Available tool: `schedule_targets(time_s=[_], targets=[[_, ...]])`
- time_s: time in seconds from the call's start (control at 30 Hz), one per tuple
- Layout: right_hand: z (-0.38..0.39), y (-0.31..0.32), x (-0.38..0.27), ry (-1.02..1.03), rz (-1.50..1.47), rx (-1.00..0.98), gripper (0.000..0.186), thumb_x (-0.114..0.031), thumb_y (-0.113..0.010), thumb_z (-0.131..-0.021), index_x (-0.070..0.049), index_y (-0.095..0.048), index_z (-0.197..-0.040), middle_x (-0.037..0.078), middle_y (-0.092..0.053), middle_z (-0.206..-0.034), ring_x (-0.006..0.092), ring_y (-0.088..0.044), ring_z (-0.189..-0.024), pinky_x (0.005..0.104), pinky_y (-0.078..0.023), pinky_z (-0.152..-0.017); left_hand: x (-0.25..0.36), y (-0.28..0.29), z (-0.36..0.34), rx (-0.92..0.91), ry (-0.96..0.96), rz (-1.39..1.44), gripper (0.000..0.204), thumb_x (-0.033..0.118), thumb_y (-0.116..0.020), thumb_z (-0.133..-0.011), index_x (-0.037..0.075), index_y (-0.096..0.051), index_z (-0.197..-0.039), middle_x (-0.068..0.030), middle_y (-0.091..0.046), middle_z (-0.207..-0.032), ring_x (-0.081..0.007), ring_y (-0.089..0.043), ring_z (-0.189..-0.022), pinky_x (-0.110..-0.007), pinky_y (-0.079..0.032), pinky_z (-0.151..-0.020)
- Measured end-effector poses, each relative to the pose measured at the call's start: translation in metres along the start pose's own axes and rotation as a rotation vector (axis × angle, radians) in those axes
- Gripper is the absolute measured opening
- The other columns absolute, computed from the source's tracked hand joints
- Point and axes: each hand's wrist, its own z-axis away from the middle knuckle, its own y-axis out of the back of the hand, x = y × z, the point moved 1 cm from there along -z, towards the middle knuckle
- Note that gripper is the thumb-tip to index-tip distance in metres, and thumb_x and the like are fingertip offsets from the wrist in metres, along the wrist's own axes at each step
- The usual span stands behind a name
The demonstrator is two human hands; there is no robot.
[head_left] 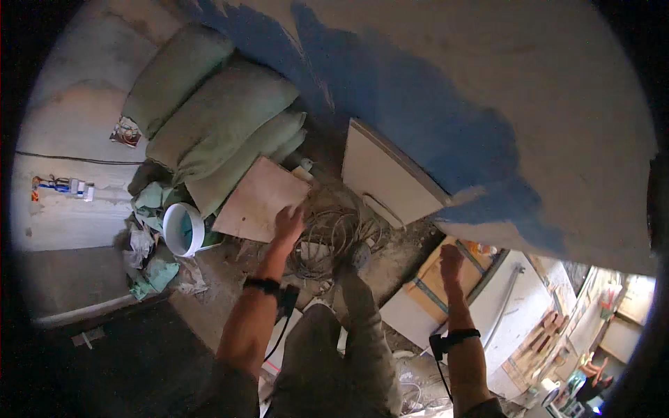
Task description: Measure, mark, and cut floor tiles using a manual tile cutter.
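Observation:
My left hand (pixel 289 224) is in front of the right edge of a pale pinkish square board (pixel 258 195). Its fingers are loosely bent and a little apart, with no grip on the board visible. The board is tilted up beside a stack of green woven sacks (pixel 223 115). Over on the right, my right hand (pixel 451 263) is curled closed, and nothing shows in it. Behind that hand is a yellowish wooden panel (pixel 426 284) with dark strips. Both wrists wear dark straps with cables.
Coiled cable or hose (pixel 327 240) lies on the dirty floor around my foot. A pale panel with a handle (pixel 390 177) leans against the blue-patched wall (pixel 418 97). At left stands a white bucket (pixel 184 230) by crumpled bags. White boards (pixel 516 306) and timber are at right.

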Motion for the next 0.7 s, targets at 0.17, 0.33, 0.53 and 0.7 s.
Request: schedule_targets(time_s=[0.17,0.33,0.53,0.7], targets=[[-0.074,-0.060,0.041,-0.521,0.101,0.210,0.021,-0.023,-0.056,-0.098,-0.005,-0.065,-0.101,0.005,-0.059,-0.087,0.0180,-0.058,-0.076,0.0364,-0.049,-0.068,0.122,0.006,-0.110,0.033,-0.126,0.189,0.055,0.047,-0.052,-0.101,0.007,-0.060,-0.137,-0.0223,-0.063,-0.129,-0.0381,-0.061,-0.115,-0.049,-0.046,-0.101],[-0.119,-0.053,0.085,-0.442,0.156,0.239,0.042,-0.038,-0.062,-0.099,-0.003,-0.064,-0.121,0.007,-0.061,-0.108,0.0187,-0.062,-0.096,0.0377,-0.054,-0.075,0.168,-0.013,-0.223,0.026,-0.414,0.000,0.047,0.043,-0.052,-0.100,0.006,-0.064,-0.128,-0.0229,-0.063,-0.128,-0.0426,-0.060,-0.116,-0.047,-0.048,-0.094],[-0.116,-0.109,0.013,-0.726,0.112,0.305,0.047,-0.041,-0.062,-0.098,0.001,-0.063,-0.120,0.010,-0.063,-0.111,0.0196,-0.065,-0.099,0.0362,-0.056,-0.077,0.175,-0.028,-0.257,-0.029,-0.339,0.186,0.040,0.038,-0.053,-0.099,0.009,-0.067,-0.121,-0.0178,-0.071,-0.112,-0.0385,-0.067,-0.102,-0.046,-0.052,-0.090],[-0.107,-0.118,0.019,-0.685,0.083,0.426,0.052,-0.044,-0.065,-0.098,0.002,-0.060,-0.122,0.012,-0.064,-0.107,0.0204,-0.065,-0.098,0.0371,-0.057,-0.078,0.166,-0.052,-0.267,0.030,-0.188,0.476,0.035,0.036,-0.067,-0.092,0.007,-0.073,-0.110,-0.0121,-0.073,-0.107,-0.0281,-0.069,-0.100,-0.041,-0.053,-0.088]])
